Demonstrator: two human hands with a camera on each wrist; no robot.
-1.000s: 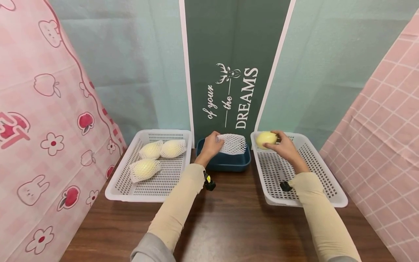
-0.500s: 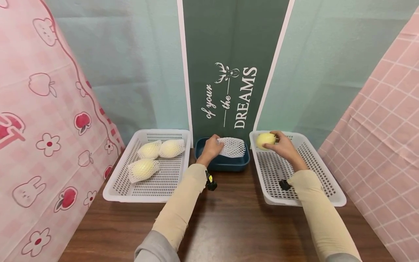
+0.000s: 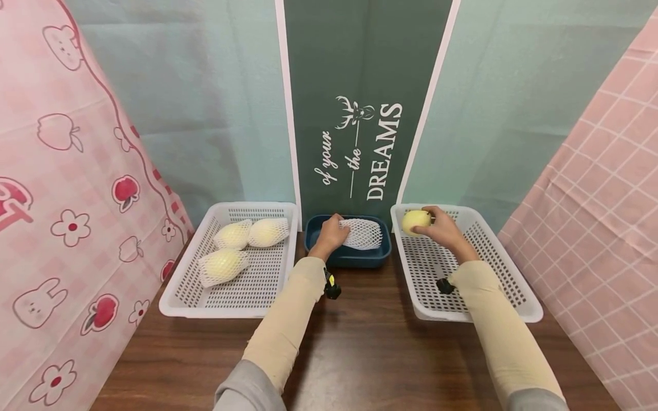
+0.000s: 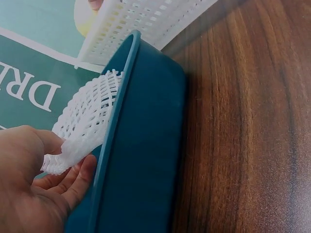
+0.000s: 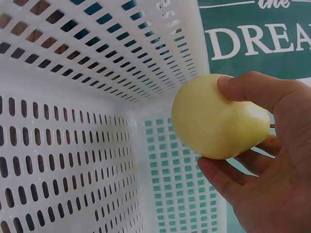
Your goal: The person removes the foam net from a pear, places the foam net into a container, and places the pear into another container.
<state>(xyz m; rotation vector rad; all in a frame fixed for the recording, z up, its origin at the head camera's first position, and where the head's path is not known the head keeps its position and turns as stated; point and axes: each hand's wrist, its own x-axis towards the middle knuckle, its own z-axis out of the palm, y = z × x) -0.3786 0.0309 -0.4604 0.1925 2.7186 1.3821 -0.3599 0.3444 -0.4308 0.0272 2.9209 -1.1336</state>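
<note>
A white foam net sleeve [image 3: 364, 234] is pinched at its near end by my left hand [image 3: 332, 234], over the blue bin [image 3: 354, 262]. In the left wrist view, thumb and fingers squeeze the net [image 4: 90, 116], which sags partly behind the bin's rim. My right hand [image 3: 443, 229] grips a pale yellow pear [image 3: 415, 222] above the far left corner of the right white basket [image 3: 529, 311]. The right wrist view shows the pear [image 5: 209, 119] between thumb and fingers, its stem toward the palm.
In the left white basket [image 3: 216, 311] lie three pears in foam nets, one of them a netted pear [image 3: 224, 266] nearest me. The blue bin stands between the two baskets on the brown wooden table [image 3: 370, 342]. Printed cloths [image 3: 236, 103] hang behind and at both sides.
My left hand has lowered the foam net from above the blue bin down toward its inside. The right hand with the pear has hardly moved; the whole view has shifted slightly.
</note>
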